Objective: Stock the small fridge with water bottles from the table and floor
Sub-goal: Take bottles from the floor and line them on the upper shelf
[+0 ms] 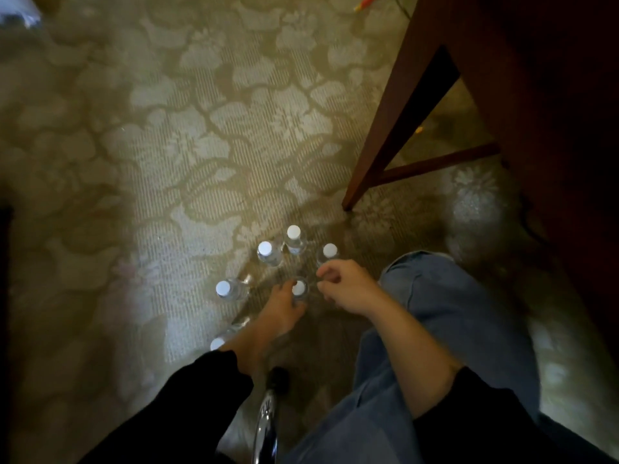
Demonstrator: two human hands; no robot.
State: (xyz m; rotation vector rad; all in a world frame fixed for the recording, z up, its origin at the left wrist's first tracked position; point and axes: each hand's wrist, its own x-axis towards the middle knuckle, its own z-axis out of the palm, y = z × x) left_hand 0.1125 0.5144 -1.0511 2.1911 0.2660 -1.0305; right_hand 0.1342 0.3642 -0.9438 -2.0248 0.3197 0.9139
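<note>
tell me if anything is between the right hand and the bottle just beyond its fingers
Nothing visible does. The right hand hovers right beside that rear bottle, with no object in the gap. The front bottle, which the left hand grips, stands off to the side.

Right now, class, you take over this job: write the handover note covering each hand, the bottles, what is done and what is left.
Left hand: grips the middle bottle just below its cap.
Right hand: beside it, fingers loosely curled, holding nothing.
Five other bottles stand capped on the carpet near the table leg.
Done: cannot tell; the fridge is out of view.
Left: lift this bottle, then move all six to the fridge.
</note>
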